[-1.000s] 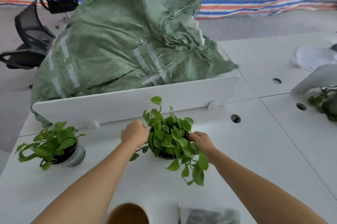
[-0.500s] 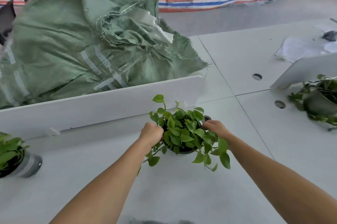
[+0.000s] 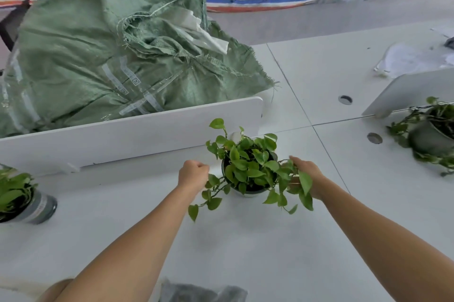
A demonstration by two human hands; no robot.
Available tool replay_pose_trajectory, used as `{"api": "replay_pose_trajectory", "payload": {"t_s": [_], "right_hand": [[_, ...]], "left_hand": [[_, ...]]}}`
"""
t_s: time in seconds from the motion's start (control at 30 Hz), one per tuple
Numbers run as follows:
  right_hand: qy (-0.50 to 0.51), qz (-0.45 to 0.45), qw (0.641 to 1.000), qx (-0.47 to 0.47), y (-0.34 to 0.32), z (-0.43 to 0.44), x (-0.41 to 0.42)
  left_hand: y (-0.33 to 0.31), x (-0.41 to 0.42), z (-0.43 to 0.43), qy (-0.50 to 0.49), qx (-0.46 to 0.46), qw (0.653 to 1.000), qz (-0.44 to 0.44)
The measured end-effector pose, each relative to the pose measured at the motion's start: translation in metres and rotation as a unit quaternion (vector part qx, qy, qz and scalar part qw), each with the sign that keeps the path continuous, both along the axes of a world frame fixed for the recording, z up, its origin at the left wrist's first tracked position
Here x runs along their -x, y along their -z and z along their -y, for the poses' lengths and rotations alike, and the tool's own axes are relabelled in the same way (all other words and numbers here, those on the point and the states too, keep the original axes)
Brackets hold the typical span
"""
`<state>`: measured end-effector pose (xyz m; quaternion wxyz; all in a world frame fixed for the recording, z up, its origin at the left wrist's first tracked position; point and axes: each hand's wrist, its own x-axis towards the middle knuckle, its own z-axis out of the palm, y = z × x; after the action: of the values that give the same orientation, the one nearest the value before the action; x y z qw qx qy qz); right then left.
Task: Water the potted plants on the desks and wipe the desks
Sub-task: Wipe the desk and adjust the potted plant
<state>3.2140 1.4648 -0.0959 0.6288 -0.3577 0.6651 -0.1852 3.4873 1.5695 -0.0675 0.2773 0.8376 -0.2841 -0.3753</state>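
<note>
Now left hand (image 3: pixel 194 175) clenched beside the potted plant (image 3: pixel 248 166) — right hand (image 3: pixel 308 171) among leaves, grip hidden

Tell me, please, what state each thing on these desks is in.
Green-leaved plant in round dark pot: upright on white desk, vines trailing.
Left hand: curled, just apart from the pot.
Right hand: at pot's side, half hidden by leaves.
Large green woven sack: slumped, mouth open.
Grey cloth: crumpled.

The small dark pot of leafy green plant (image 3: pixel 248 171) now sits further right on the white desk (image 3: pixel 245 252), near the end of the low white divider board (image 3: pixel 122 139). The left hand (image 3: pixel 192 175) has let go and is a fist just beside it.
</note>
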Motion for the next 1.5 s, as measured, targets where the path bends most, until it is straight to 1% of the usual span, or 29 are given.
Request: {"api": "replay_pose_trajectory", "payload": {"t_s": [0.07,0.13,0.23,0.3,0.37,0.43,0.5,0.57,0.67,0.73,0.83,0.9,1.0,1.03,1.2,1.4,1.5], "right_hand": [[0.088,-0.036,0.995,0.025,0.014,-0.014,0.009],[0.114,-0.069,0.990,0.043,0.025,-0.036,0.015],[0.146,-0.102,0.983,0.051,0.044,-0.091,0.008],[0.128,-0.152,0.978,0.060,0.056,-0.135,-0.006],[0.061,-0.197,0.975,0.077,0.064,-0.183,-0.032],[-0.008,-0.214,0.971,0.103,0.061,-0.222,-0.067],[-0.054,-0.194,0.971,0.126,0.050,-0.260,-0.112],[-0.110,-0.159,0.973,0.128,0.038,-0.288,-0.154],[-0.213,-0.060,0.970,0.098,0.022,-0.327,-0.214],[-0.269,-0.021,0.961,0.057,0.013,-0.348,-0.243],[-0.363,-0.027,0.931,0.038,0.010,-0.368,-0.268],[-0.404,-0.041,0.912,0.055,0.011,-0.374,-0.274],[-0.425,-0.036,0.902,0.059,0.016,-0.379,-0.282],[-0.434,-0.030,0.899,0.052,0.017,-0.381,-0.287],[-0.462,-0.005,0.886,0.042,0.009,-0.399,-0.318],[-0.458,0.003,0.888,0.032,0.008,-0.426,-0.354],[-0.437,0.006,0.899,0.028,0.008,-0.441,-0.377]], "left_hand": [[-0.001,-0.013,-0.021,-0.025,0.012,0.999,0.036],[0.000,-0.024,-0.042,-0.032,0.015,0.998,0.056],[-0.001,-0.040,-0.084,-0.018,0.030,0.998,0.052],[-0.002,-0.052,-0.115,0.010,0.037,0.998,0.052],[-0.003,-0.073,-0.149,0.032,0.042,0.997,0.064],[-0.007,-0.095,-0.179,0.034,0.045,0.994,0.091],[-0.013,-0.123,-0.213,0.036,0.052,0.988,0.144],[-0.018,-0.147,-0.240,0.027,0.050,0.979,0.196],[-0.023,-0.182,-0.282,-0.016,0.002,0.971,0.238],[-0.020,-0.201,-0.305,-0.037,-0.025,0.967,0.250],[-0.015,-0.219,-0.336,-0.052,-0.046,0.964,0.255],[-0.012,-0.222,-0.347,-0.041,-0.078,0.973,0.212],[-0.007,-0.220,-0.354,-0.049,-0.084,0.993,0.070],[-0.006,-0.220,-0.355,-0.059,-0.078,0.994,0.057],[-0.006,-0.237,-0.353,-0.038,-0.067,0.988,0.130],[-0.006,-0.274,-0.360,0.002,-0.085,0.986,0.146],[-0.005,-0.300,-0.361,0.045,-0.094,0.981,0.164]]}}
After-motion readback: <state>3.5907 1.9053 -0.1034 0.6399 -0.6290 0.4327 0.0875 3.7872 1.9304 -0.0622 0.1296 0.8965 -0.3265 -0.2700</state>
